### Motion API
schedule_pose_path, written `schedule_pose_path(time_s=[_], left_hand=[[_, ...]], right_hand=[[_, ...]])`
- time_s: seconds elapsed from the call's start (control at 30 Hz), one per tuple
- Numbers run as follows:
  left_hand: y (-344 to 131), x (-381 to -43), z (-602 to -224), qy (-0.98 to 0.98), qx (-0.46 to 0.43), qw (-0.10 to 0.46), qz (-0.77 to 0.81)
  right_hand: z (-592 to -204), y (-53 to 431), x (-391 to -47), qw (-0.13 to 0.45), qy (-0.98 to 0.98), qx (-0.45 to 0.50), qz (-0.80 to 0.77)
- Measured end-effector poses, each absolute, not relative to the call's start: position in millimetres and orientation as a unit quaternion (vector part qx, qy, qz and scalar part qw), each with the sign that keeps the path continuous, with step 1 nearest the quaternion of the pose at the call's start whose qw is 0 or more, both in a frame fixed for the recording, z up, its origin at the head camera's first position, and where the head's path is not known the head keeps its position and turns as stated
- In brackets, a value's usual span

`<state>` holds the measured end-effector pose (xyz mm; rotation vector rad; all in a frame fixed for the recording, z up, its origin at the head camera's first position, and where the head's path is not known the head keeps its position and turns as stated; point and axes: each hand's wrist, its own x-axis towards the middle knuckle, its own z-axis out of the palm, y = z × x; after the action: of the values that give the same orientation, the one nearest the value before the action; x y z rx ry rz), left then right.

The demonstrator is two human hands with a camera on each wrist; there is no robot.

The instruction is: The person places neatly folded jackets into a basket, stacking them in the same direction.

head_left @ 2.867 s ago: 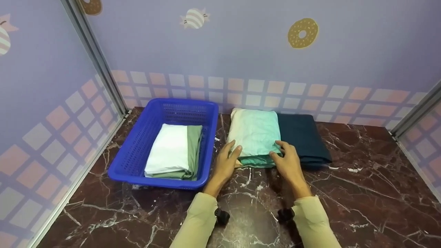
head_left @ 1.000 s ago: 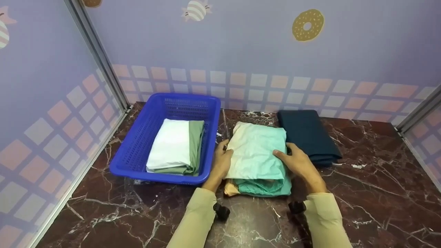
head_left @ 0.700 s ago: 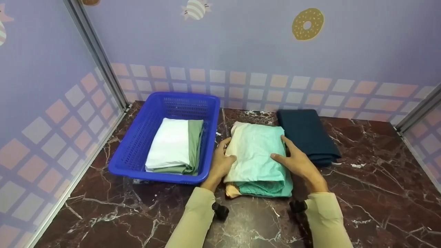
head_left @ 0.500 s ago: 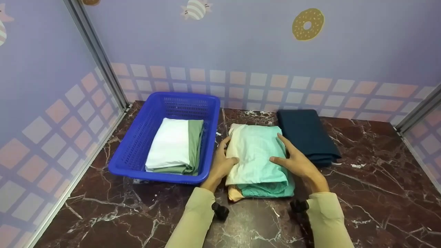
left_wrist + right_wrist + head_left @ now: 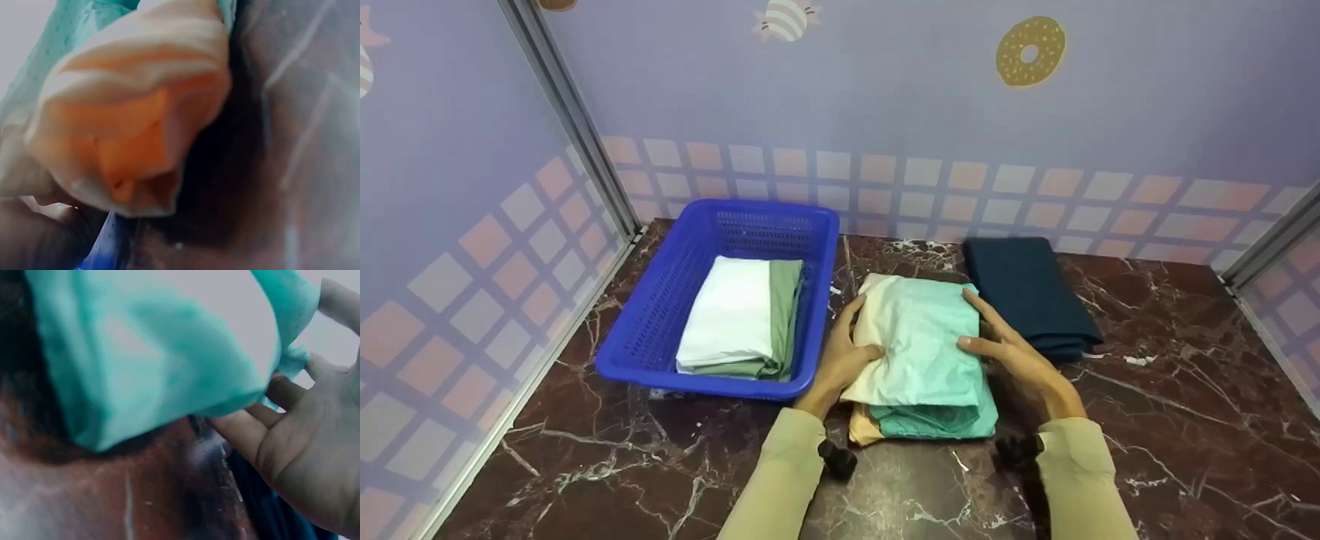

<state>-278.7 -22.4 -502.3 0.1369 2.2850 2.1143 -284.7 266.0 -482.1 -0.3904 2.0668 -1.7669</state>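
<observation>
A folded mint-green and cream cloth (image 5: 919, 337) lies on the marble-patterned table between both hands. Its layered front edge shows deeper green and pale orange folds. At its left side my left hand (image 5: 841, 360) grips it, thumb on top. My right hand (image 5: 1018, 364) holds the opposite side, with the thumb on top and lower fingers tucked at the edge. In the right wrist view, several fingers (image 5: 242, 430) meet the underside of the green cloth. The left wrist view is filled by an orange-lined fold (image 5: 129, 135); only part of the left hand (image 5: 45, 233) shows there.
Left of the cloth stands a blue perforated basket (image 5: 652, 330) with a folded white and olive-green cloth (image 5: 735, 315) inside. A folded navy cloth (image 5: 1027, 292) lies behind the right hand. Patterned panels (image 5: 885, 90) bound the table (image 5: 1177, 405) at the back and sides.
The mint-and-cream cloth has come toward me from near the back panel, and apart from the navy cloth. Both hands have come with it and moved to its sides. The basket stays put.
</observation>
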Motion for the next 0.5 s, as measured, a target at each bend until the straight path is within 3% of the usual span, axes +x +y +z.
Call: schedule_pose_path(time_s=[0.33, 0.5], left_hand=[[-19.9, -280.5, -503.7, 0.736, 0.054, 0.005, 0.675], [-20.3, -280.3, -502.6, 0.75, 0.063, -0.001, 0.658]], right_hand=[[-487.9, 263.6, -284.2, 0.213, 0.755, -0.103, -0.611], [-490.0, 263.6, -284.4, 0.175, 0.775, -0.115, -0.597]])
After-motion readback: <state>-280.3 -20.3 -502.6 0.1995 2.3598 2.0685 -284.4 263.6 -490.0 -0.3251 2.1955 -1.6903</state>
